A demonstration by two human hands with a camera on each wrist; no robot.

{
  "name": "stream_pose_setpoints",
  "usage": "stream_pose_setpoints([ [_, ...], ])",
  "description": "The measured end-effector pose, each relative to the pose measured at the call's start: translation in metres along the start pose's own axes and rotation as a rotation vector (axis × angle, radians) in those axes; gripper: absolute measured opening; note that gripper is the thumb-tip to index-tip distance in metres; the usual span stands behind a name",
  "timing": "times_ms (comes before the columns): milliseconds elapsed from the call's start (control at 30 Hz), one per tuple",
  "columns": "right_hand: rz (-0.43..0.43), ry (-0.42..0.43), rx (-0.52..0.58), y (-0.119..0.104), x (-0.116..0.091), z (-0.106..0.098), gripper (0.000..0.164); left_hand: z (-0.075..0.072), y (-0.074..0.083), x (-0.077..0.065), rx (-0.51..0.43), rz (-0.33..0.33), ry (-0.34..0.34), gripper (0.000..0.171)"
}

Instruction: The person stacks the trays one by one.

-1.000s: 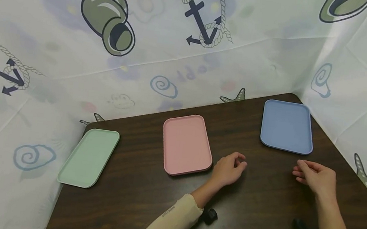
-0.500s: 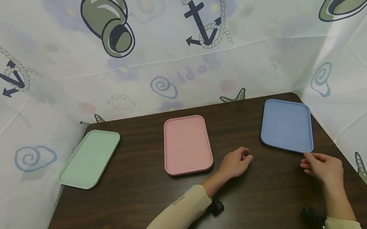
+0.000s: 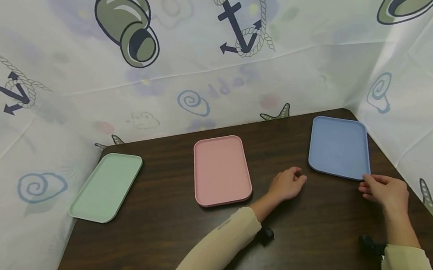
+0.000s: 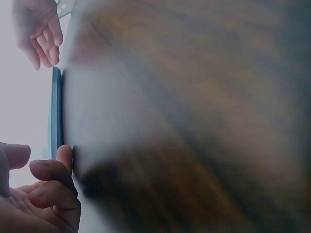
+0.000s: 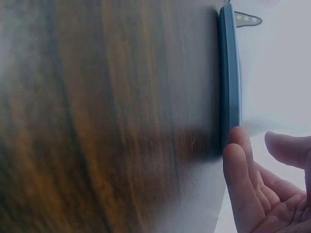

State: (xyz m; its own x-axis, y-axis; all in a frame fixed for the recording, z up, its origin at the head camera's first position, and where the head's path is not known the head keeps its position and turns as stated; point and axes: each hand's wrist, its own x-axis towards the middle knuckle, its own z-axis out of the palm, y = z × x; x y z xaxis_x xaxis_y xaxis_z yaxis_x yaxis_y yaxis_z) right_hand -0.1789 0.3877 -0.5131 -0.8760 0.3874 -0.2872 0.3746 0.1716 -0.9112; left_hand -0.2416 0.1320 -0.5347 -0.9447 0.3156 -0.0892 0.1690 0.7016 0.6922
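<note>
At the far right of the table lies a blue tray [image 3: 340, 146]. My right hand [image 3: 390, 193] is at its near right corner, with the fingertips at the rim. In the right wrist view, the thumb [image 5: 289, 148] stands apart from the fingers, and the edge of the blue tray [image 5: 230, 73] is just beyond the fingertips. Whether they touch it is hard to tell. My left hand [image 3: 287, 184] hovers left of the blue tray's near edge, fingers loosely bent, holding nothing. The left wrist view shows the left hand [image 4: 46, 194] with its thumb and fingers apart.
A pink tray [image 3: 222, 171] lies left of my left hand. Farther left, a green tray [image 3: 107, 187] sits by the table's left edge. The dark wooden table [image 3: 158, 234] meets a patterned cloth backdrop [image 3: 188, 31] at the back and sides.
Both hands have moved forward and to the right. The right hand has come up to the blue tray's near corner, and the left has drawn nearer to that tray. The trays stay in place.
</note>
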Motion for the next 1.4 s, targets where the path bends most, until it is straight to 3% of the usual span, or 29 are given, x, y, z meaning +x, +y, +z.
stream_pose_setpoints([
  [300, 0.024, -0.004, -0.049, 0.002, 0.008, -0.001, 0.065, 0.006, 0.009, 0.016, 0.029, -0.035, -0.051, 0.039],
  [667, 0.032, -0.038, -0.042, -0.005, 0.02, 0.003, 0.065, 0.004, 0.012, 0.027, 0.01, 0.041, -0.096, 0.047],
  [900, 0.096, -0.045, -0.038, 0.003, 0.017, 0.002, 0.067, 0.007, 0.013, 0.022, 0.047, 0.023, -0.127, 0.048],
  [1400, 0.163, -0.059, -0.006, 0.008, 0.006, 0.005, 0.071, 0.004, 0.012, 0.007, 0.133, 0.002, -0.104, 0.048],
])
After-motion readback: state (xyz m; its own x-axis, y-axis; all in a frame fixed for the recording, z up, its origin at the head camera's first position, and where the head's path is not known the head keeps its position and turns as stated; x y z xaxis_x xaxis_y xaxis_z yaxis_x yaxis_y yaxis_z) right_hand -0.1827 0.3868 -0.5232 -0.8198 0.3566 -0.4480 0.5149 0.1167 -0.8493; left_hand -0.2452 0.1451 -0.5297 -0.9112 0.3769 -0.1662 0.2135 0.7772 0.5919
